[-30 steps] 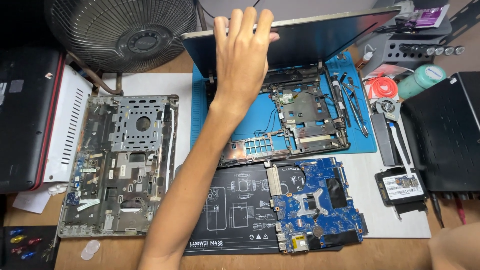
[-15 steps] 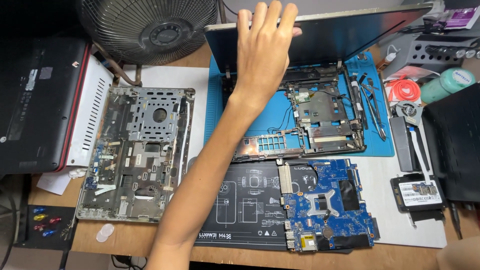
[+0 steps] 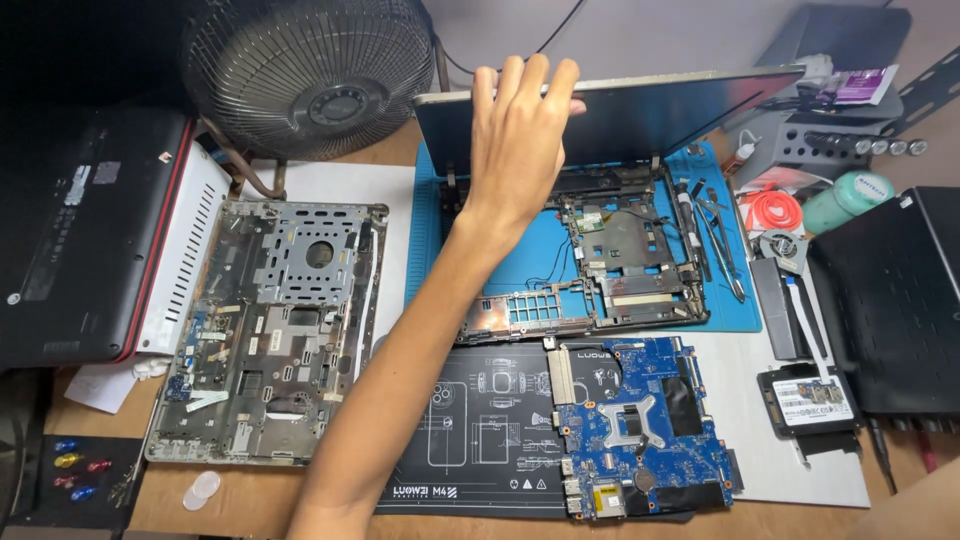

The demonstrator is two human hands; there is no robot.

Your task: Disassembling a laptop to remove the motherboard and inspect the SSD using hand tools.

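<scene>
Laptop lid, upright over the stripped laptop base: my left hand grips its top edge, fingers curled over. My right hand's out of view.

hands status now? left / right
Left hand: fingers curled over the top edge of the laptop lid, gripping it.
Right hand: not in view.

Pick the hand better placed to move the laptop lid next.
Left. The left hand grips the top edge of the lid, fingers curled over it; the right hand is not in view.
</scene>
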